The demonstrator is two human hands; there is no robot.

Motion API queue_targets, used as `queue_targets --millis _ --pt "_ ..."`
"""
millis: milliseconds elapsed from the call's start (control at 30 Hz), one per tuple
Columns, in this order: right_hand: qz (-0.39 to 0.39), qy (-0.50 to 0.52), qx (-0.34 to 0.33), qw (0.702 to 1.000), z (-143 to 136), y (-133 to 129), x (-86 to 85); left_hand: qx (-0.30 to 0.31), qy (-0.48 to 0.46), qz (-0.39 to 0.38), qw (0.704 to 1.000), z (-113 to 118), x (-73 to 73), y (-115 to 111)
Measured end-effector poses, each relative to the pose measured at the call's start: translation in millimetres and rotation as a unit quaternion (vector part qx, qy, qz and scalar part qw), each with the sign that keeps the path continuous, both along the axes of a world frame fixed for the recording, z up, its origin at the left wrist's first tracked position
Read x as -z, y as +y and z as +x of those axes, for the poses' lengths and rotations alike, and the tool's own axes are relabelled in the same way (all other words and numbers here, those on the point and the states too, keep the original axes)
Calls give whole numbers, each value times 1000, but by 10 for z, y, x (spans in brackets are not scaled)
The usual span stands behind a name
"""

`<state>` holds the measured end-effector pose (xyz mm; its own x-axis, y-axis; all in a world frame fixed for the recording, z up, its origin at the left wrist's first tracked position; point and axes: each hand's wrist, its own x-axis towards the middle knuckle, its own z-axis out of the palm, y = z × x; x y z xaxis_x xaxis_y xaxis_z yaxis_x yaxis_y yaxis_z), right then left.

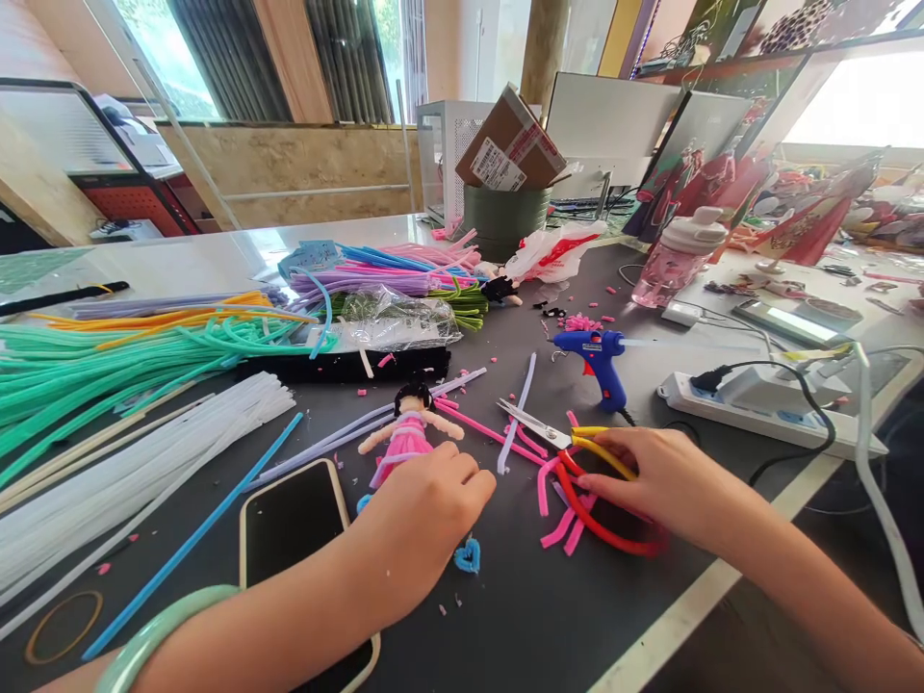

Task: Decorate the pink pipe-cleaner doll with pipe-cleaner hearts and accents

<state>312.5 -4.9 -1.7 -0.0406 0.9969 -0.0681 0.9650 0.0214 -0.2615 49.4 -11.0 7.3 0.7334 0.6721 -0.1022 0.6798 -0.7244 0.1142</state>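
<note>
My right hand grips the scissors by their red and yellow handles, with the blades parted and pointing left. Short pink pipe cleaner pieces lie beneath the handles. My left hand is closed over the table, its fingertips curled down; what they hold, if anything, is hidden. Just beyond it lies a small doll with black hair and a pink dress, its lower part covered by the hand. A blue heart-shaped pipe cleaner piece sits just below the left fingers.
A phone lies under my left forearm. Bundles of green and white pipe cleaners spread leftward. A blue glue gun stands beyond the scissors, near a power strip. A pink bottle is farther back.
</note>
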Motion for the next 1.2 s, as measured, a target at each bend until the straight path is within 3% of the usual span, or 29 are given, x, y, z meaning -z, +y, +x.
queue_targets --millis 133,267,400,567,733,833,1000,1200 --pt "63 0 117 991 194 133 -87 4 20 8 1000 64 -4 26" --pt "113 34 182 976 348 436 -10 29 -17 61 998 -29 -6 -115" --pt "117 120 186 968 376 772 157 3 -114 161 980 -176 36 -286" --pt "83 233 178 952 346 1038 333 -35 -143 116 982 -266 78 -407" --pt "69 300 163 937 324 1136 463 -5 -106 81 991 -304 115 -492" --pt "76 331 151 928 306 1151 484 -28 -101 43 994 -298 159 -530" --pt "112 353 143 918 298 1033 342 -37 -79 12 996 -304 248 -529" --pt "159 354 81 918 309 719 -61 -13 -36 -1 999 -358 248 -536"
